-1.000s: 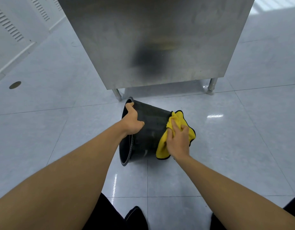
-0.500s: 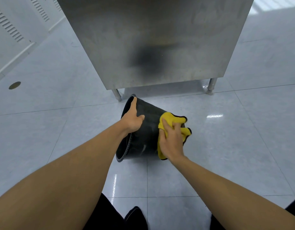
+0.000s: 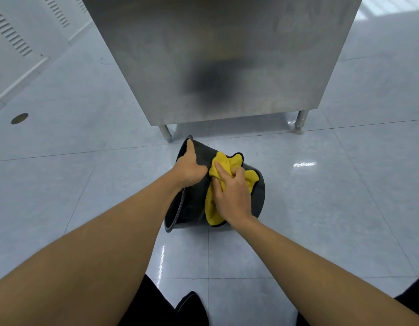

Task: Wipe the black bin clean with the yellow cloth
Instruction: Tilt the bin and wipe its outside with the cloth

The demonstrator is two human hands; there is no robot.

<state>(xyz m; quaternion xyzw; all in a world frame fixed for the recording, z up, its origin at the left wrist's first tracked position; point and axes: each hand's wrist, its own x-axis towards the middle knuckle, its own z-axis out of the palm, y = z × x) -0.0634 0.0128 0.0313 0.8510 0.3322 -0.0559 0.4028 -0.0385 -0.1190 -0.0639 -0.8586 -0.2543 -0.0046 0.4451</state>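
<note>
Black bin (image 3: 192, 208) on its side, left hand (image 3: 188, 167) gripping its rim, right hand (image 3: 232, 196) bunching yellow cloth (image 3: 229, 162), base hidden.

Bin: black bin (image 3: 194, 205) tipped, mouth toward 8 o'clock.
Left grip (image 3: 188, 169): clamps its rim.
Right grip (image 3: 232, 196): presses yellow cloth (image 3: 230, 162) against its side.

open tiled floor (image 3: 345, 208) lies to the right, left and near side of the black bin (image 3: 192, 208), which is tipped on its side. just behind it, the steel cabinet (image 3: 215, 55) on short legs (image 3: 167, 135) blocks the far side, with only a low gap under it. both hands crowd the bin's upper wall.
</note>
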